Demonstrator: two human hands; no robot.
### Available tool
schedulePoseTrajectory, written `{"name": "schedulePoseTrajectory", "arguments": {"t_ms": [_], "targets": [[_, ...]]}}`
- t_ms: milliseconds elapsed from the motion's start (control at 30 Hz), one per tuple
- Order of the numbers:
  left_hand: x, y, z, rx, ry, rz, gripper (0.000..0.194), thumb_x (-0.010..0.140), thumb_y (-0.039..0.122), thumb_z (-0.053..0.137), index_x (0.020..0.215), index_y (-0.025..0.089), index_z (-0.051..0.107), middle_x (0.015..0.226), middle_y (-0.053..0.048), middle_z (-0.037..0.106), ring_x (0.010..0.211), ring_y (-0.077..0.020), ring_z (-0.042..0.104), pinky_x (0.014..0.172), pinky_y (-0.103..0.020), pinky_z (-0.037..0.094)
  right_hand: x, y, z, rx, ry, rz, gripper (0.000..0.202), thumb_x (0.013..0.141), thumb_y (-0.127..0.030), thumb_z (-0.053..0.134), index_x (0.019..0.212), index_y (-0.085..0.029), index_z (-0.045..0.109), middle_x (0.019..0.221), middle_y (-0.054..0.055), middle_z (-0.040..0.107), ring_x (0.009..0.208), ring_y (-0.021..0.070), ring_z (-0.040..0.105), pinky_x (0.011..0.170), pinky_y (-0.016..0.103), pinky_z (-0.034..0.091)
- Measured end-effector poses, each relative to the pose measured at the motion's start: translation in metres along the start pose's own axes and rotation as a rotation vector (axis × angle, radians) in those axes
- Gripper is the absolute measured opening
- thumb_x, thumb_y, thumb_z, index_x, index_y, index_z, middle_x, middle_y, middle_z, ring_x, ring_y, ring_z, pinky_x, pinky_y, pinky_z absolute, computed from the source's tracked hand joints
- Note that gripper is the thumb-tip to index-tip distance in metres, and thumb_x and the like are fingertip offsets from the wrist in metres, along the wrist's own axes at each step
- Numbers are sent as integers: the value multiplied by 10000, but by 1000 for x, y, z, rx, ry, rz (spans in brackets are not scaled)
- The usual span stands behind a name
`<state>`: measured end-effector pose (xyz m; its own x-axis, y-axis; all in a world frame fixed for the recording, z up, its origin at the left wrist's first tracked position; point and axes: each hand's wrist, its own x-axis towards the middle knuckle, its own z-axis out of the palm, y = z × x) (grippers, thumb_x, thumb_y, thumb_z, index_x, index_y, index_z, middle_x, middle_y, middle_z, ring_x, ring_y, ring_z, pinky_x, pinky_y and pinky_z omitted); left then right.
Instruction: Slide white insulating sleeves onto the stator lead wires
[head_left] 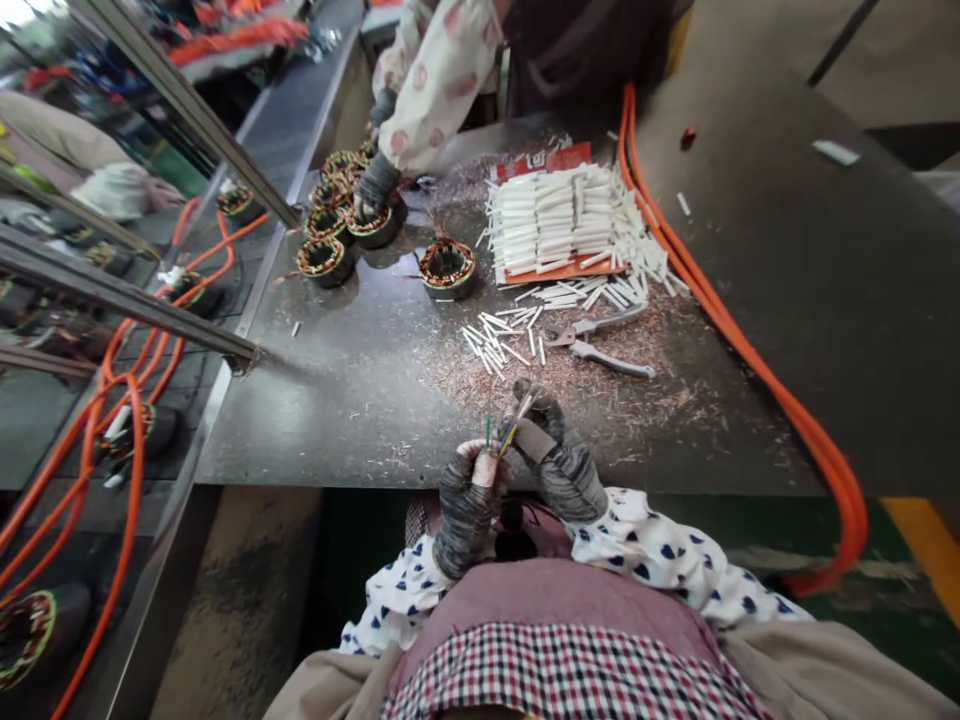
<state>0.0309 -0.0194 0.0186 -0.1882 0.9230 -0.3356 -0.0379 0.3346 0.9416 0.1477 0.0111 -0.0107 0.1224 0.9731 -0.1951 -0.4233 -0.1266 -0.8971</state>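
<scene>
Close together at the table's near edge, both my hands wear grey knitted gloves with bare or wrapped fingertips. My left hand (469,505) is closed in a pinch on thin coloured wires (508,438), among them green, yellow and blue ones. My right hand (559,455) is closed around a few thin white sleeves (526,404), at the upper end of the wires. Whether the wires enter the sleeves is too small to tell. Beyond my hands lie loose white sleeves (491,345) and grey-handled pliers (611,345), their jaws pointing left.
A large stack of white sleeves (559,215) rests on red-orange packaging. A wound stator (447,268) stands left of it, near several more that a co-worker's gloved hand (375,188) touches. Orange hoses (720,310) cross the right side. Metal posts (187,110) rise at left. Copper scraps litter the tabletop.
</scene>
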Motion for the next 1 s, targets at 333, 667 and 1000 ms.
{"name": "schedulePoseTrajectory", "arguments": {"t_ms": [333,667,1000], "targets": [[4,-13,2,160,79,240,192,800,387,706,870,214,663,696,-21,700,622,-171,644,652,-305,534,-9,-14,-5,-22,-9,21,497,805,-410,842,1253,-324,645,1064,7,683,943,163,668,858,307,608],[-4,3,1,-9,-52,59,270,768,447,739,852,226,609,579,37,634,446,-115,522,447,-230,407,-3,-29,-4,148,-57,-29,494,767,-346,840,1237,-324,689,996,-9,694,813,144,662,752,275,604],[-7,10,-22,-6,-86,-13,353,813,537,773,844,206,654,624,15,668,514,-112,598,498,-203,475,31,-74,-37,-117,208,-592,339,832,-313,803,1136,-341,655,978,-38,702,803,148,685,789,328,607]]}}
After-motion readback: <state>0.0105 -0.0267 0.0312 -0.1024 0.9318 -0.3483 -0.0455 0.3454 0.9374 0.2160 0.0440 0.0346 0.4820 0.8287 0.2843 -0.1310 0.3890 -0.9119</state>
